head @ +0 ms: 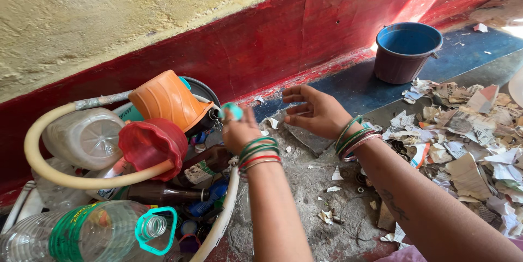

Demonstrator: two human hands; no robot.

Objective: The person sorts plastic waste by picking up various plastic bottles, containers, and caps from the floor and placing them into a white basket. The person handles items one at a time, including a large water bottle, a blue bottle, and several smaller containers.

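Observation:
My left hand point(239, 129) is closed around a small teal bottle cap point(234, 110), held over the rim of a white basket point(220, 224) full of plastic waste. My right hand point(316, 110) hovers just to the right with its fingers spread and nothing in it, above the grey concrete floor point(310, 186). Both wrists wear green and red bangles. In the basket lie an orange plastic cup point(166, 98), a red lid point(150, 142), clear plastic bottles point(81, 136) and a brown bottle point(163, 192).
A cream hose point(38, 131) loops over the basket. A large clear bottle with a teal handle ring point(155, 229) lies at the front left. A blue-lined bucket point(406, 52) stands by the red wall. Torn paper scraps point(468, 131) pile up on the right.

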